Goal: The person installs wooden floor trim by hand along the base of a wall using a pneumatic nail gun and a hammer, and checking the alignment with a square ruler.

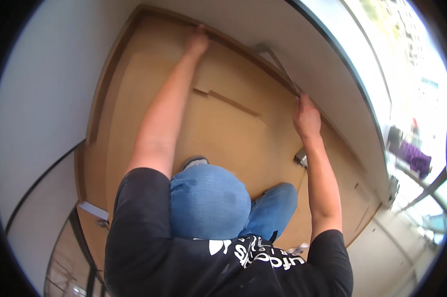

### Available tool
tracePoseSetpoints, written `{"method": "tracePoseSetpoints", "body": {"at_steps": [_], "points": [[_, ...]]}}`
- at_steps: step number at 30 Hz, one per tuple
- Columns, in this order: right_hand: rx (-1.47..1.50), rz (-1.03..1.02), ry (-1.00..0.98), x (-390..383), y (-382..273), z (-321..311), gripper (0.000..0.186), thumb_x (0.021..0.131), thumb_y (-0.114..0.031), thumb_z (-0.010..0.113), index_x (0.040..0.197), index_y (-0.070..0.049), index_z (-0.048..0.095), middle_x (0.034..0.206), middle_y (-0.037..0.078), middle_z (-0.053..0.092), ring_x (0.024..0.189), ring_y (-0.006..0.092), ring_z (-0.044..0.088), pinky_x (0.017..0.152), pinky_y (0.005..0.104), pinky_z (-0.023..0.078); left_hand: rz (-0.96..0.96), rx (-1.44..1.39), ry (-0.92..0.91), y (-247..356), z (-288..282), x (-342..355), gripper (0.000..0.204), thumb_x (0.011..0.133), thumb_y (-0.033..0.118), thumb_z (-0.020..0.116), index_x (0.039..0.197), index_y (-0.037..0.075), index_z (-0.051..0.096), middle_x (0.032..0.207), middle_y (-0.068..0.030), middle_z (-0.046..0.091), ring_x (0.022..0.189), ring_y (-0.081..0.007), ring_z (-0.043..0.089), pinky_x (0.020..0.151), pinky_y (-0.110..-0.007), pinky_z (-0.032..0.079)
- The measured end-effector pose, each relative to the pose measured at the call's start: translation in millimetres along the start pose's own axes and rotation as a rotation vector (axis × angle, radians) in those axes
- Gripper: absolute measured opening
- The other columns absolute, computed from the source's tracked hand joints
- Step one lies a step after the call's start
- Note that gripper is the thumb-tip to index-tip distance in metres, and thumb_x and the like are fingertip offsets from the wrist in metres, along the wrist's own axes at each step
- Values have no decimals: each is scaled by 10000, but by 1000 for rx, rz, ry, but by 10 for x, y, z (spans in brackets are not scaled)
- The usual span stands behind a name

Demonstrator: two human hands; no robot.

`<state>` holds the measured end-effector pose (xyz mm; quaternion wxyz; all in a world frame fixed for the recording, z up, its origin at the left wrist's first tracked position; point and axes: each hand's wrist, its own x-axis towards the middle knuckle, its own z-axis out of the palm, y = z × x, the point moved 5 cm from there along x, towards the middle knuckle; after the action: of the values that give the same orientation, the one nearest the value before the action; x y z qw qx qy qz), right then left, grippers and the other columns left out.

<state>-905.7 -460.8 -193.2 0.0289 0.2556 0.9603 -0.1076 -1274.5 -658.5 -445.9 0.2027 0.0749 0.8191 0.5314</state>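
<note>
The right hand (306,117), right of centre in the upper half of the frame, is closed around a thin metal bar (281,65), which slants up-left beside the white wall (332,74). At upper centre, the left hand (197,42) meets the brown edge strip (253,58); whether it grips cannot be told. Brown sheeting (218,133) covers the floor around the jeans-clad knees (209,200).

A smooth tan floor (218,133) bears a narrow dark-brown strip or edge (233,103) between the left hand (198,42) and right hand (307,119), and a small silver-and-dark boxy object (300,158) bodyward of the right hand.
</note>
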Motion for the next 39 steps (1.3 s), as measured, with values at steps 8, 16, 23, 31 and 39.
{"method": "tracePoseSetpoints", "body": {"at_steps": [8,16,23,31,39], "points": [[148,-181,-201,-2250,356,388,381,859,-122,668,1239,-136,637,974,109,613,933,308,630,769,420,540,-303,-290,-221,660,839,-825,579,1101,494,350,1395,-2,399,1150,-154,675,960,-209,688,772,-363,540],[219,-86,-276,-2707,524,936,439,894,-351,707,1261,-122,638,1324,175,600,1226,392,563,1018,501,471,-324,-346,-444,656,1459,-1227,528,1084,526,400,1297,51,485,1106,-67,675,961,-174,687,720,-324,496],[-285,574,-221,-3147,2785,812,709,821,-158,696,1451,10,417,1511,249,430,1350,404,462,1113,483,407,-389,-312,-514,378,1682,-1069,497,1085,526,398,1218,70,548,1042,-54,678,1029,-166,666,828,-331,511],[-236,282,-562,-3026,3267,1045,297,897,-233,648,1071,-16,542,1104,225,648,1087,409,598,946,491,486,-399,-267,-465,656,1881,-1440,566,1096,521,348,1275,22,546,1220,-111,689,1085,-202,669,969,-347,492],[10,126,-716,-2403,2074,694,354,897,-300,659,1136,-81,519,876,177,707,821,427,678,755,527,542,-312,-147,-796,1094,2464,-1899,612,1111,507,273,1338,7,543,1344,-122,663,1209,-202,638,832,-296,490]]}}
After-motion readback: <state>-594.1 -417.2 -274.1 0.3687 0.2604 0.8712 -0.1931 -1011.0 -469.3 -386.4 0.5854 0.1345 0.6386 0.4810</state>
